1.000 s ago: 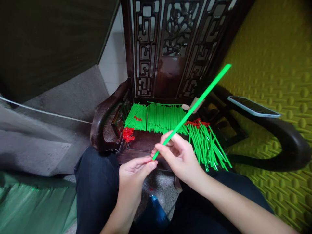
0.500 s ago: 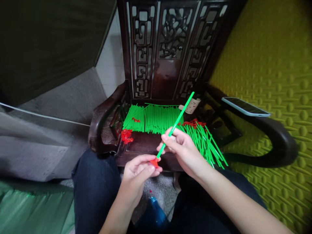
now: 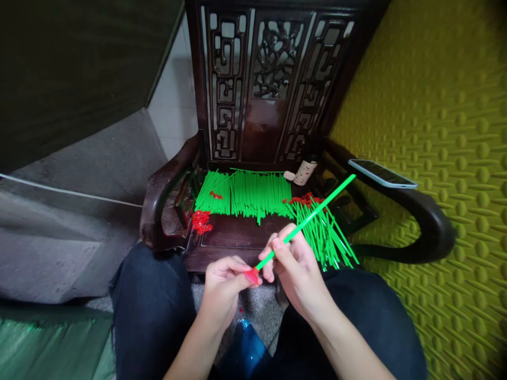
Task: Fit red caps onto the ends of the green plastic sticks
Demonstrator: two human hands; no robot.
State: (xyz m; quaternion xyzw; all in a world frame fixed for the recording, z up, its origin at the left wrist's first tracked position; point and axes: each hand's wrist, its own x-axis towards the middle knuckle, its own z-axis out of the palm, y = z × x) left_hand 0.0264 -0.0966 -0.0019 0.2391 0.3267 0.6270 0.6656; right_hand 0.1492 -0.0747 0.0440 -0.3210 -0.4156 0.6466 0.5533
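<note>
Between the thumb and fingers of my left hand is a small red plastic piece, cup-like in shape and partly hidden by the fingertips. My right hand is closed on a bright green plastic stick, which slants up to the right. The stick's lower end meets the red piece; how deep it sits inside cannot be seen. Past the hands, a wide row of green sticks lies on the wooden chair seat. To the right is a pile of green sticks with red ends.
Loose red pieces are heaped at the seat's left edge. A patterned bottle stands at the back right. A phone rests on the right armrest. A yellow textured wall rises on the right, and something blue lies below.
The green stick has tipped further to the right, its top end lower. Both hands still hold the stick and red piece together. The view has shifted slightly.
</note>
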